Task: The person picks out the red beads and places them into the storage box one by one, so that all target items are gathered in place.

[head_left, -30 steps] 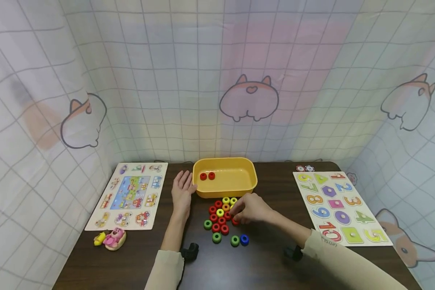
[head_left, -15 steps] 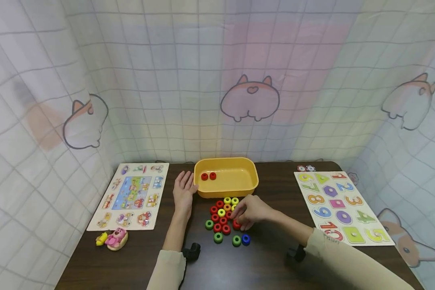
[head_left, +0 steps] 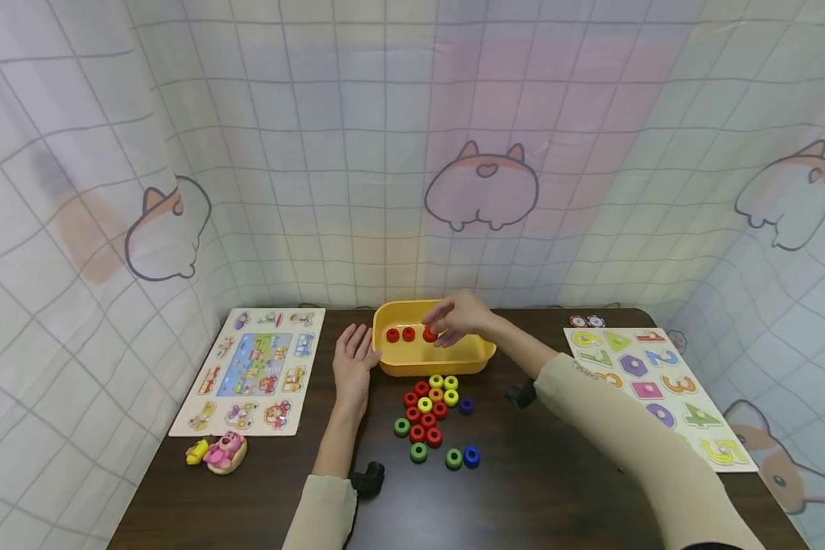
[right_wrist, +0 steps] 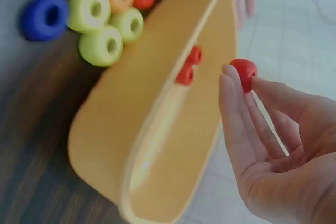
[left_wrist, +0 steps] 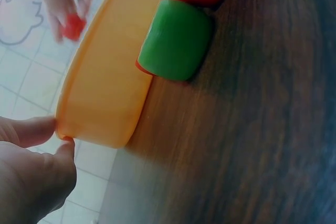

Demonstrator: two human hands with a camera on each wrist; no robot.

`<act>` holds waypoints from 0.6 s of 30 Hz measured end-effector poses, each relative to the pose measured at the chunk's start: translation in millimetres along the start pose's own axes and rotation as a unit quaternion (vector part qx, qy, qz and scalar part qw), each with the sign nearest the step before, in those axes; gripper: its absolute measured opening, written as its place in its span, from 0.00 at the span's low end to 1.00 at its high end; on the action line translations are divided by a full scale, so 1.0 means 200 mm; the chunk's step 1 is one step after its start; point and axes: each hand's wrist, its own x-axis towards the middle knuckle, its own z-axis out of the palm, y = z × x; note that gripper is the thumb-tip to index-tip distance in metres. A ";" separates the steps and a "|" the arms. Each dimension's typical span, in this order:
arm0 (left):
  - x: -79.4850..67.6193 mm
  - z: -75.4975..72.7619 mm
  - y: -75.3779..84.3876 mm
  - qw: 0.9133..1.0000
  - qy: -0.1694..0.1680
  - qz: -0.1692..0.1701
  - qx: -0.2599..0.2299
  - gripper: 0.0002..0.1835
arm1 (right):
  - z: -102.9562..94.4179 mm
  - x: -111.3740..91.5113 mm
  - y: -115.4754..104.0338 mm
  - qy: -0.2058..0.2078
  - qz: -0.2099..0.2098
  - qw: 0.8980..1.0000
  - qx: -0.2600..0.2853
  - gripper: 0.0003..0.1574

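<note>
My right hand (head_left: 462, 317) pinches a small red ring-shaped bead (right_wrist: 244, 74) between thumb and fingertips. It is above the yellow tray (head_left: 435, 368), which has two more red beads (head_left: 401, 334) inside at the left. My left hand (head_left: 354, 367) lies at the tray's left side, fingers extended, with the thumb touching the rim. Digits of that hand meet the tray's corner in the left wrist view. In front of the tray sits a loose cluster of red, yellow, green and orange beads (head_left: 428, 420), with blue ones (head_left: 470, 457) at its right.
A picture puzzle board (head_left: 257, 374) lies at the left, with a pink bear figure (head_left: 225, 452) and a yellow piece (head_left: 196, 452) below it. On the right lies a number puzzle board (head_left: 660, 393). Two chips (head_left: 587, 321) rest behind it. A patterned curtain (head_left: 357, 153) stands behind the table.
My right hand has lifted a red bead from the cluster and carried it up and over the tray. The left hand has stayed by the tray's left edge.
</note>
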 end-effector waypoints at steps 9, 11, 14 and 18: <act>0.01 0.00 -0.05 1.000 0.008 0.019 0.009 0.40 | 0.02 0.30 0.11 0.047 0.060 0.997 0.013 0.16; 0.01 0.00 -0.05 1.000 0.005 0.017 0.010 0.40 | 0.03 0.32 0.15 0.062 0.071 0.996 0.006 0.15; 0.01 0.00 -0.05 1.000 0.007 0.020 0.012 0.40 | 0.05 0.36 0.20 0.075 0.079 0.994 -0.002 0.14; 0.02 -0.01 -0.04 1.000 0.014 0.021 0.009 0.40 | 0.09 0.38 0.22 0.090 0.087 0.992 0.004 0.15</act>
